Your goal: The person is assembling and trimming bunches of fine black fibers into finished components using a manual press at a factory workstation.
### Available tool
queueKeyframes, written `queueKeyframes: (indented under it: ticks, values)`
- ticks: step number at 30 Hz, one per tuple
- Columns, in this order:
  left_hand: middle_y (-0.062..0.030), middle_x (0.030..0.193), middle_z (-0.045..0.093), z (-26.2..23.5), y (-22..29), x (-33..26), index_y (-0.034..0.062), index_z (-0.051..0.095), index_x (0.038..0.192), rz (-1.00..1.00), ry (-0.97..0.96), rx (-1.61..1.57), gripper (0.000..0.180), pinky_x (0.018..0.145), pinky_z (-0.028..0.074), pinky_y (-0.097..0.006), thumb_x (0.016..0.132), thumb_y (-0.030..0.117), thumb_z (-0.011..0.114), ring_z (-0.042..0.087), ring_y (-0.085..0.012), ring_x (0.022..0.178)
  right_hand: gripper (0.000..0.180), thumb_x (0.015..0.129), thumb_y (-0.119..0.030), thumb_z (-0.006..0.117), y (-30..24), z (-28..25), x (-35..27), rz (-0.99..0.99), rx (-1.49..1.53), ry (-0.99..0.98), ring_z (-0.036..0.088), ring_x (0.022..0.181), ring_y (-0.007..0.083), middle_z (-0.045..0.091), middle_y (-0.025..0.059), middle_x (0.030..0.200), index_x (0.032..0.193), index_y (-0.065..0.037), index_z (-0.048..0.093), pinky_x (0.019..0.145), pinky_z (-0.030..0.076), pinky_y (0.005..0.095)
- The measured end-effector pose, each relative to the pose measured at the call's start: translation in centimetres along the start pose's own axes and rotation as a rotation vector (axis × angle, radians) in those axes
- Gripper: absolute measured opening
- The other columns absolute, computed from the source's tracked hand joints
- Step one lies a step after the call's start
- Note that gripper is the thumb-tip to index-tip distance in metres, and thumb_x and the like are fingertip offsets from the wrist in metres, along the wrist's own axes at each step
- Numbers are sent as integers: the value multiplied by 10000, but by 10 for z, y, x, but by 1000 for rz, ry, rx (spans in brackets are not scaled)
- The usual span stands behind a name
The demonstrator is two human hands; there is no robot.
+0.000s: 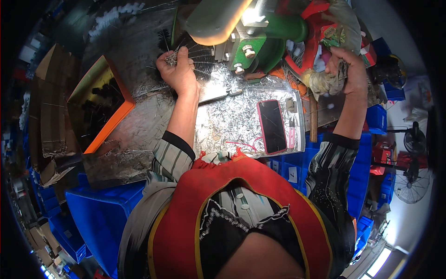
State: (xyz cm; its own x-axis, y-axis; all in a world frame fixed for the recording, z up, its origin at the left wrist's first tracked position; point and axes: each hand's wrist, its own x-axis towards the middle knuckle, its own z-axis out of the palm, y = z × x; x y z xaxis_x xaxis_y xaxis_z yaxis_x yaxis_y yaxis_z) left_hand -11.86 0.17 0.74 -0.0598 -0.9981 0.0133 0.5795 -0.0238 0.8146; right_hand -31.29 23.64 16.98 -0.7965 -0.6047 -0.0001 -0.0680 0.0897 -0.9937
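Two grips (179, 69) (352, 73) forward, well apart.

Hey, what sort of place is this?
Probably a small factory or metalworking workshop: a green machine with heavy bolts faces the person, silvery scraps litter the surface below it, and large blue plastic bins stand around the bench.

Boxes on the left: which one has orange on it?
The orange-edged box on the table, with dark things inside; the cardboard box is brown, the bins blue.
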Motion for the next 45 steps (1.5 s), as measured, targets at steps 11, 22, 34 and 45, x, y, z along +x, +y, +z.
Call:
queueKeyframes:
  ticks: [11,22,34,45]
  values:
    - [-72,698,529,-2,-4,3,30,404,960,38,18,31,341,400,374,-207,753,-1,673,482,-98,490,233,744,-117,600,47,19,-7,-276,121,62,466,413,175,465,65,472,548,-35,504,515,432,291]
    - [-61,680,519,2,-7,4,33,412,935,59,5,42,329,392,365,-205,746,4,679,468,-91,474,241,751,-68,565,57,15,-8,-103,240,213,453,473,181,434,68,492,533,-41,465,608,427,313]
    - [-54,675,503,11,-7,10,38,411,945,75,48,-28,334,380,353,-210,744,-16,672,455,-87,473,63,719,6,551,116,17,0,-442,327,114,507,472,193,493,92,521,664,22,525,588,466,337]
    - [-41,699,518,28,-19,18,33,440,912,228,92,21,302,472,401,-219,733,2,680,470,-84,537,261,775,-124,568,-4,2,-3,-8,50,-67,448,450,167,394,40,477,541,-70,465,555,429,320]
